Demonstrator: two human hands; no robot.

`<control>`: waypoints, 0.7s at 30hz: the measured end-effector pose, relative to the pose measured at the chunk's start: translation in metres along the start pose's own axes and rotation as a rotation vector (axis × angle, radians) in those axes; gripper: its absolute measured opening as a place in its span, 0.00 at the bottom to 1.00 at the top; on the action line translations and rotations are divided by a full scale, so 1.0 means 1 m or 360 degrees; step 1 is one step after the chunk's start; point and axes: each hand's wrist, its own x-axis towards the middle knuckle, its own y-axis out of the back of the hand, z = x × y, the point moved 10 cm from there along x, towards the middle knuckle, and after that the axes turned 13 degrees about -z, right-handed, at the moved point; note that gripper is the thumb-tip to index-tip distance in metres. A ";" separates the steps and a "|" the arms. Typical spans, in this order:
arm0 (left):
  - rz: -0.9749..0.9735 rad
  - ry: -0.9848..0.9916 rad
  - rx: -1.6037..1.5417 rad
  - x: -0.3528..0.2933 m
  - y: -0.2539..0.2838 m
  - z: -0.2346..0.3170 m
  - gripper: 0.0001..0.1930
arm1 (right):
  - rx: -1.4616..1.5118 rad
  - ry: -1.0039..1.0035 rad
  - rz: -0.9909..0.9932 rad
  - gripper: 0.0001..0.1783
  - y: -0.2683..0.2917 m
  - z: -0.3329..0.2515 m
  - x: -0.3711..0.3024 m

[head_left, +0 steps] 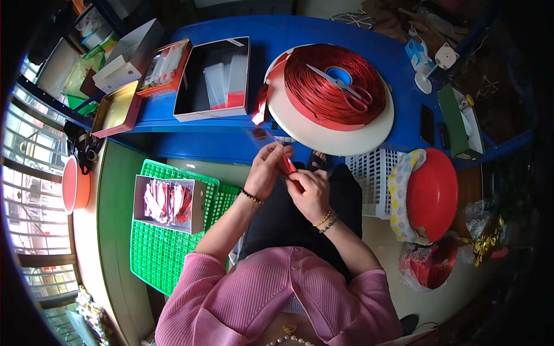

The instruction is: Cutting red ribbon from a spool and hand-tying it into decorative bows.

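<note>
The left hand (264, 170) and the right hand (310, 187) meet over the lap, fingers closed narrowly around a folded red strip (287, 166); the left has its upper end, the right its lower. Clear film (259, 140) reaches up from the left fingers toward the bench (268, 29); how it joins the strip is hard to tell. Just beyond, a red tail (261, 109) hangs beside a white disc (346, 144) that overhangs the bench edge. A ribbon roll (306, 86) lies flat on the disc, with scissors (356, 101) across its top. Left of it, a shallow box (208, 116) holds clear sleeves (216, 83). At the right end lie a phone (427, 123) and a green box (455, 124). Below, to the left, a carton (198, 202) of red-and-white packets (167, 202) rests on a green crate (161, 254); to the right, a red basin (434, 196) stands beside a white basket (372, 173).
</note>
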 end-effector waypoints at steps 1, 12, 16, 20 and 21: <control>-0.0079 0.0031 -0.0039 0.002 -0.009 0.001 0.14 | 0.0017 -0.0004 -0.0008 0.08 -0.004 -0.002 0.000; -0.0008 0.0218 -0.0504 0.005 0.014 -0.008 0.12 | -0.0181 0.0200 -0.0164 0.32 -0.006 -0.013 -0.018; 0.0037 0.0356 -0.0571 -0.003 0.014 -0.019 0.12 | -0.0343 0.0248 -0.0187 0.18 -0.010 -0.015 -0.017; 0.0073 0.0427 -0.0558 -0.009 0.014 -0.029 0.11 | -0.0336 0.0248 -0.0174 0.15 -0.019 -0.010 -0.020; 0.0098 0.0454 -0.0572 -0.013 0.013 -0.037 0.11 | -0.0335 0.0251 -0.0172 0.15 -0.018 -0.011 -0.018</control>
